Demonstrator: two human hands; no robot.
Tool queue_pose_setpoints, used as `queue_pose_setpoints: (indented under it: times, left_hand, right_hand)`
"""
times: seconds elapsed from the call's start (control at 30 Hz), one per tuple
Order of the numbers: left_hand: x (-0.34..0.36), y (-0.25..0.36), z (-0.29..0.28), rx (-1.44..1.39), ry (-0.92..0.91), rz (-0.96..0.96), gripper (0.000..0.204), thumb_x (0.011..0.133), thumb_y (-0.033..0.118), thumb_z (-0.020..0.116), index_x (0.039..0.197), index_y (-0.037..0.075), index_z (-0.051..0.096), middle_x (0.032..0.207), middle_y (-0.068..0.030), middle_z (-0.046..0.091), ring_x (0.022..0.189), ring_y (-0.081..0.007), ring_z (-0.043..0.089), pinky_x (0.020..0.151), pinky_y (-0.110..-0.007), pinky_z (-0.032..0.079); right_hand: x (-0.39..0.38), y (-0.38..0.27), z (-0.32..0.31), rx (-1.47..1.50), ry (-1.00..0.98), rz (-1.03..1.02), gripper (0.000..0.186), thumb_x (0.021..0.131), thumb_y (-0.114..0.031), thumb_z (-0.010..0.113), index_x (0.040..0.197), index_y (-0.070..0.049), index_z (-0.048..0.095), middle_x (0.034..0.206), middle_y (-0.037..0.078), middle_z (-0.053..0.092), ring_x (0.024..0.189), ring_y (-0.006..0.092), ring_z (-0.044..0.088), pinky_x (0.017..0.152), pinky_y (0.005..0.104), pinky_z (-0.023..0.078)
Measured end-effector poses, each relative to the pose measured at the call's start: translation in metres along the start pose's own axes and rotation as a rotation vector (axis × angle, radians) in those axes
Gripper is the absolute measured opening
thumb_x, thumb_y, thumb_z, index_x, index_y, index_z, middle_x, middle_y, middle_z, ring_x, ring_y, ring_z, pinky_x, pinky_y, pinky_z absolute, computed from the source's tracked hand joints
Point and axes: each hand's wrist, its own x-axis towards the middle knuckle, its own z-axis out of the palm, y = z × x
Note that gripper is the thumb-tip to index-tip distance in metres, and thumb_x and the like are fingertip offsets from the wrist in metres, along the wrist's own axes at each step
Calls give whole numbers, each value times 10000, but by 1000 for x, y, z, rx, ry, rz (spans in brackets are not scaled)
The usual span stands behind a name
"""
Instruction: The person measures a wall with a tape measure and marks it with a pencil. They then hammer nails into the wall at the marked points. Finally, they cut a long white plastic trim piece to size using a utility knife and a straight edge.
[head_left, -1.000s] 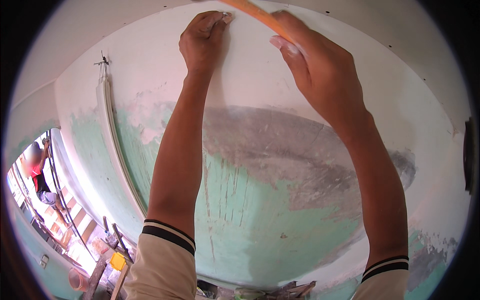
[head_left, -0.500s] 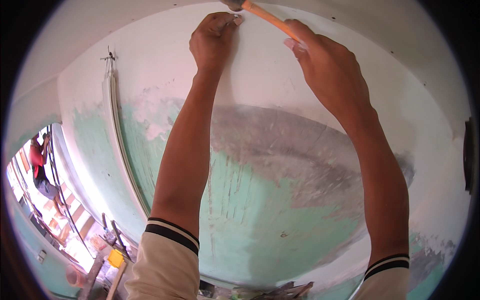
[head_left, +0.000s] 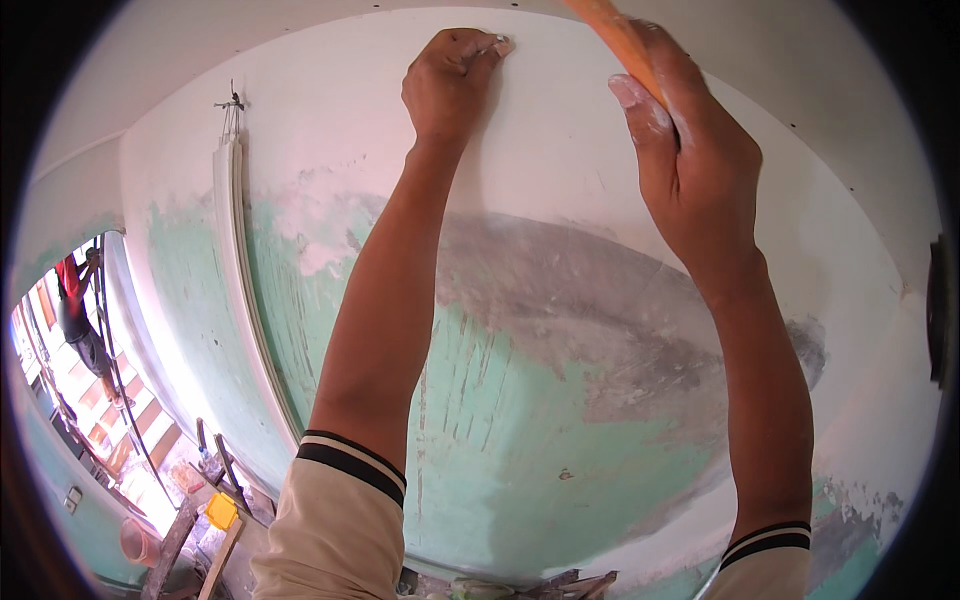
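High on the wall [head_left: 560, 130], my left hand [head_left: 447, 88] is closed in a pinch, its fingertips close to the white surface. A small pale glint shows at the fingertips, too small to name. My right hand [head_left: 700, 150] is wrapped round the orange handle of a hammer [head_left: 622, 42], raised to the right of my left hand. The hammer's head is out of the picture at the top. White dust or paste coats the right thumb and fingers.
Long white strips [head_left: 232, 230] hang from a hook on the wall at left. A yellow object [head_left: 221, 510], wooden pieces [head_left: 222, 560] and a pink bucket [head_left: 138, 542] are at lower left. Beyond an opening, another person [head_left: 80, 320] is by some steps. Debris [head_left: 570, 584] lies along the wall's foot.
My right hand has swung right with the hammer, taking its head out of view. My left hand keeps its pinch, appearing slightly farther right as the view shifts. The other person has changed posture.
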Motion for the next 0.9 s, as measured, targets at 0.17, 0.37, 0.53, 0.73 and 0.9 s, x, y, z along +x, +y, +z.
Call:
queue_pose_setpoints:
  times: [0.17, 0.37, 0.53, 0.73, 0.9]
  left_hand:
    - [6, 1, -7, 49, 19, -36, 154, 868, 282, 814, 954, 154, 809, 1002, 49, 768, 821, -189, 712, 764, -338, 549]
    - [1, 0, -7, 1, -5, 20, 137, 869, 282, 813, 947, 169, 821, 1011, 64, 763, 800, -169, 705, 733, -337, 545]
    - [8, -2, -17, 58, 2, 39, 117, 871, 268, 803, 942, 177, 825, 1016, 75, 761, 794, -168, 702, 723, -330, 544]
    - [8, -2, -18, 4, -23, 21, 127, 879, 268, 796, 962, 175, 822, 1040, 70, 762, 848, -174, 707, 772, -329, 552]
    - [11, 1, -27, 44, -90, -28, 148, 897, 277, 798, 986, 160, 816, 1065, 41, 770, 928, -155, 715, 850, -306, 551]
  right_hand:
    - [9, -1, 0, -315, -451, 205, 278, 1024, -203, 633, 1293, -141, 598, 797, 99, 700, 712, 322, 693, 654, 450, 573]
    - [0, -11, 1, -6, -74, 57, 291, 1037, -208, 612, 1320, -142, 587, 835, 99, 719, 724, 318, 699, 652, 441, 569]
    - [21, -13, 2, -349, -571, 332, 336, 1018, -157, 637, 1352, -152, 607, 917, 85, 746, 785, 299, 721, 690, 409, 584]
    - [9, -27, 4, -29, -49, 46, 342, 1042, -197, 605, 1378, -144, 574, 922, 102, 740, 815, 317, 724, 688, 432, 583]
    - [16, -27, -3, -337, -458, 386, 380, 1030, -194, 631, 1402, -154, 563, 957, 110, 744, 802, 319, 726, 683, 424, 592]
